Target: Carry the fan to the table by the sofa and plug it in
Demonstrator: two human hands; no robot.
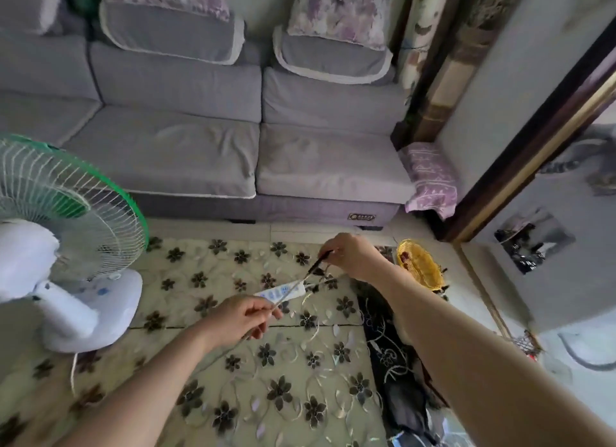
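Fan [60,233]: stands at the left edge of the table [233,390], on its round white plastic base. White wire grille with a green rim, green blades behind it. Grille faces away from the camera, toward the sofa [206,140] and slightly right; white motor housing is nearest the camera. Small blue buttons on the base, markings too small to read. A pale cord runs off the base toward the near edge.

Table: covered by a cream cloth with dark flower motifs and looping silvery stems, sheen suggests embroidery or plastic.

Left hand [240,316]: fingers curled closed, pinching a thin cord [296,286]. The cord is taut, long axis diagonal from lower left to upper right, dark toward its upper end.

Power strip [280,291]: white, oblong, lies flat on the cloth beneath the cord between the two hands, long axis roughly left-right. Blue markings, unreadable.

Right hand [353,255]: fingertips pinched shut on the cord's dark upper end, above the cloth; plug not clearly distinguishable.

Basket [420,266]: yellow, woven, round, at the table's far right; some dark red items inside.

Sofa: grey fabric, piped cushions, small gold label on the lower front, illegible.
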